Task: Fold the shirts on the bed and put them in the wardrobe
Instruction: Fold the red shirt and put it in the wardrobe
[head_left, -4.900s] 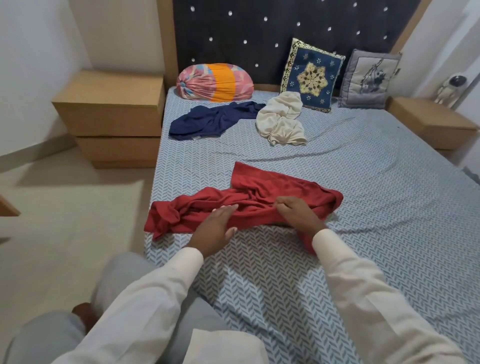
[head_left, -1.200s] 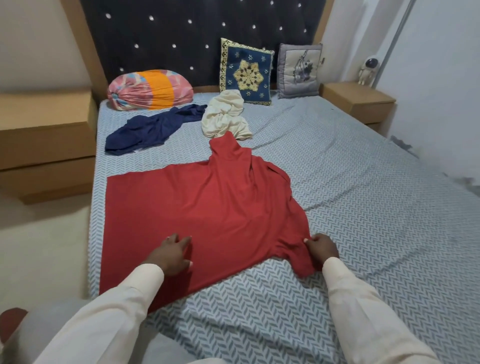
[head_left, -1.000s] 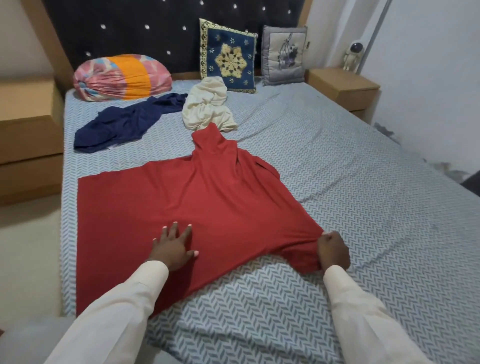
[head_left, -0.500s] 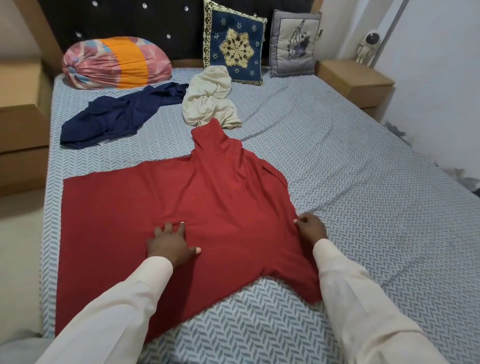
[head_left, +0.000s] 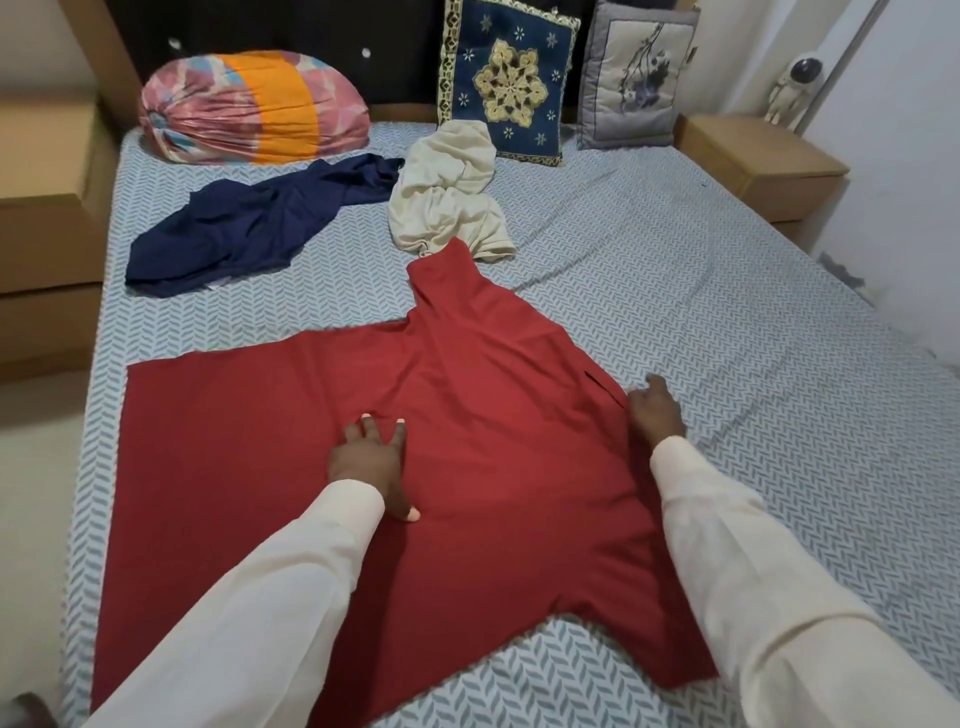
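My left hand (head_left: 371, 462) lies flat, fingers spread, holding nothing, pinning the red shirt (head_left: 249, 447) smooth on the bed (head_left: 753, 312) for folding; my right hand (head_left: 655, 410) touches its neckline, whether pinching I cannot tell

Your right sleeve (head_left: 753, 571) covers part of the red shirt (head_left: 493, 441); your right hand (head_left: 655, 410) hides its fingertips, so its grip is unclear.

Red shirt (head_left: 493, 467) spread flat on bed (head_left: 727, 322), far sleeve tip touching crumpled cream shirt (head_left: 447, 202). Left hand (head_left: 371, 460) flat on shirt's middle, fingers spread. Right hand (head_left: 657, 410) at shirt's right edge by neck slit, grip unclear. Navy shirt (head_left: 249, 228) crumpled just below bolster (head_left: 254, 106).
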